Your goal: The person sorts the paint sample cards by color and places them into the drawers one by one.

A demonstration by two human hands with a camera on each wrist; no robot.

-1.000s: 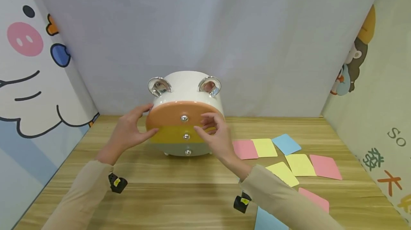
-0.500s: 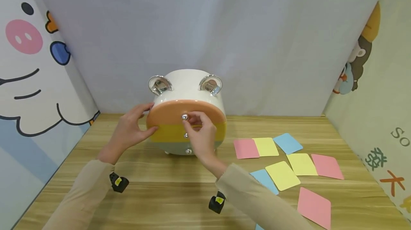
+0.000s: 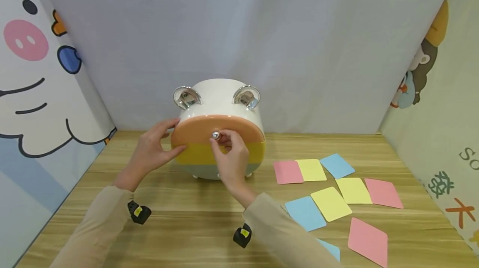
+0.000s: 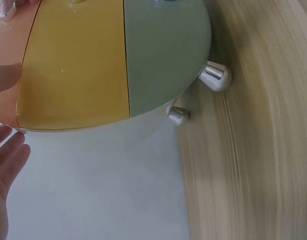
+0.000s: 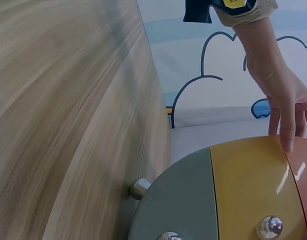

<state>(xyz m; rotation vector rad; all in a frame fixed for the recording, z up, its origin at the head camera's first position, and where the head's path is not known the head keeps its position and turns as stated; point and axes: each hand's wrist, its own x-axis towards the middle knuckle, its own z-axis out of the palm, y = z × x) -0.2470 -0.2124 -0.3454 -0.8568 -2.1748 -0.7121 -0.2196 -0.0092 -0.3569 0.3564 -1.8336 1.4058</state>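
A rounded white mini drawer cabinet [image 3: 220, 97] with shiny silver ears [image 3: 187, 97] stands on the table. Its front has an orange drawer [image 3: 198, 129], a yellow drawer [image 3: 202, 153] and a grey-green drawer [image 4: 166, 55], all flush. My right hand [image 3: 233, 158] pinches the silver drawer knob [image 3: 216, 135] on the orange drawer between thumb and fingers. With its thumb on the front and spread fingers at the side, my left hand [image 3: 151, 149] rests on the cabinet's left edge. In the right wrist view, a yellow-drawer knob [image 5: 270, 227] shows; my right hand is mostly out of frame there.
Pink, yellow and blue paper squares, such as a pink square [image 3: 368, 241] and a blue square [image 3: 306, 214], lie on the wooden table [image 3: 179, 234] to the right. A grey curtain [image 3: 299, 52] hangs behind; printed panels [image 3: 41, 114] flank the sides.
My right hand has moved left from the cabinet's right side to the orange drawer's knob and taken hold of it. My left hand has stayed at the left edge.
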